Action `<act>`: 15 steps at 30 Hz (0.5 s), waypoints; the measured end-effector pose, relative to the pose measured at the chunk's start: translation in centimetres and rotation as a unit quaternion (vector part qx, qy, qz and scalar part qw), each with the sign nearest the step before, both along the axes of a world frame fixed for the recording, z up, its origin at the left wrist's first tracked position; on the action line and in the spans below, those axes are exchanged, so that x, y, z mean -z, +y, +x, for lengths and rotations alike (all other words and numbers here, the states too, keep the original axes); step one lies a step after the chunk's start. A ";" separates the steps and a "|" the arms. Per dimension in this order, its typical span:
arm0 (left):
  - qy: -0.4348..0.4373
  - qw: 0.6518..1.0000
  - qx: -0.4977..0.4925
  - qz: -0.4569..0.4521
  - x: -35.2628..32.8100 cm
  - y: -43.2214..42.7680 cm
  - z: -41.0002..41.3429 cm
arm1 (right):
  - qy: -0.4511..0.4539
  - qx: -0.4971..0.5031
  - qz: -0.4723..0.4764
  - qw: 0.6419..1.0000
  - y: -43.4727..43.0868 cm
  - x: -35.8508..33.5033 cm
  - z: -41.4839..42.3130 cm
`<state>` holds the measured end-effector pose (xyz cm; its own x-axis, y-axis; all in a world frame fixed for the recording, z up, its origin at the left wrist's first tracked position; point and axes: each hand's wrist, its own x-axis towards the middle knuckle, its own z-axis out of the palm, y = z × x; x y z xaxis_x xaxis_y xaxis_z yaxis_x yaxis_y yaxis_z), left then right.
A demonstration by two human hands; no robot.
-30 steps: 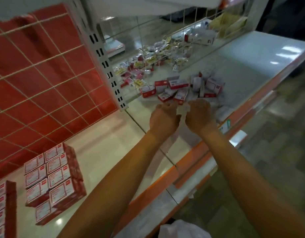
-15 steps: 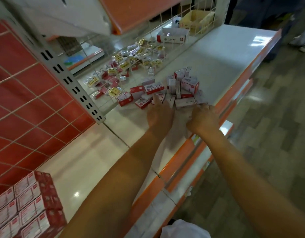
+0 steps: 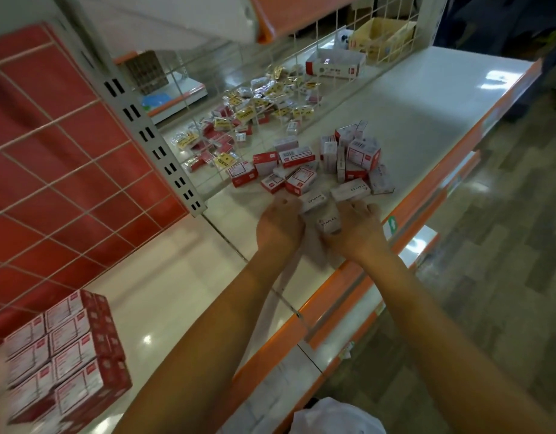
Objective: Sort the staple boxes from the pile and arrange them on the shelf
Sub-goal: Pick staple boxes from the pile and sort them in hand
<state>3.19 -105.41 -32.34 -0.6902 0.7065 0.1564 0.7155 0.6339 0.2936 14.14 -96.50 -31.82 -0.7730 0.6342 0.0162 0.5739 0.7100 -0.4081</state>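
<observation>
Nearest to me, at the lower left, the stack [image 3: 67, 355] of red-and-white boxes stands in neat rows on the shelf [image 3: 164, 292]. Further out, both arms reach to the near edge of the pile [image 3: 330, 164]. The right grip [image 3: 356, 230] has its fingers curled round one white box [image 3: 328, 222], which sits between the two hands. The left grip [image 3: 280, 227] shows me only its back. Its fingertips are hidden near a second box [image 3: 314, 198], so I cannot tell if it holds something or is loose. The box has its lettered face up, and its long axis runs diagonally, from near-left to far-right, about the same as the second box.

To do this step well, I think I should take boxes of one kind only. I should turn each so its long axis matches the rows of the stack, and hold it by the long sides so it does not slip. The pile is mixed, some boxes flat and some on edge, so a careless pull could tip the neighbours. Farthest back lie small yellow-labelled packets [image 3: 248, 117], apart from the pile.
</observation>
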 end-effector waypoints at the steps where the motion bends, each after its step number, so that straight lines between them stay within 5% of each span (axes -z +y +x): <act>1: -0.003 1.000 -0.003 0.002 0.1 -0.8 0.1 | -0.007 -0.008 -0.007 1.000 -0.3 0.2 -0.2; 15: -0.101 0.986 -0.095 0.091 -2.0 -12.7 0.9 | -0.022 -0.107 -0.106 0.988 -6.5 -1.1 -2.6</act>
